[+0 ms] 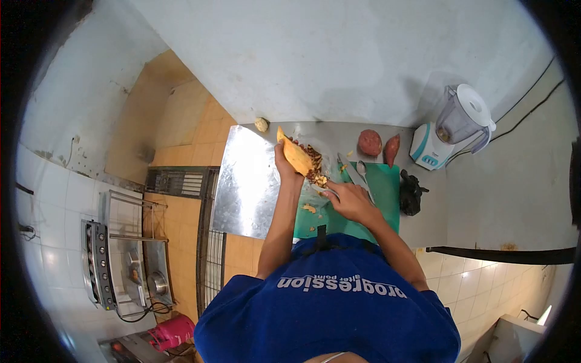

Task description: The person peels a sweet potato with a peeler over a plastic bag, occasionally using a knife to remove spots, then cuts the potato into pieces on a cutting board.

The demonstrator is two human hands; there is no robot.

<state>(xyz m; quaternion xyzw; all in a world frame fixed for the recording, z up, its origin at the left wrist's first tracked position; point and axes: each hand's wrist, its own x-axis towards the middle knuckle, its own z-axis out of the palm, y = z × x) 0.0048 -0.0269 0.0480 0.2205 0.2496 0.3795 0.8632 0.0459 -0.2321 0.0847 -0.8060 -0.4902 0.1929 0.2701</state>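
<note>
My left hand (285, 164) is wrapped round a long, peeled orange sweet potato (296, 158), tilted over a heap of peelings (315, 164). Fingers curled, my right hand (351, 201) grips a small peeling tool (325, 190) with a pale metal end, just below the sweet potato's lower tip; I cannot tell whether it is a peeler or a short knife. Beneath the right hand lies a green cutting board (387, 202). Beyond that hand, a knife (350, 168) and a spoon (362, 169) rest on the board. Orange scraps (309, 208) lie near its left side.
Two unpeeled sweet potatoes, one round (370, 143) and one narrow (392, 150), sit by the wall. A blender (451, 130) stands at the right, near a black plastic bag (411, 192). A pale lump (261, 124) lies on the metal table's (245, 181) far left edge.
</note>
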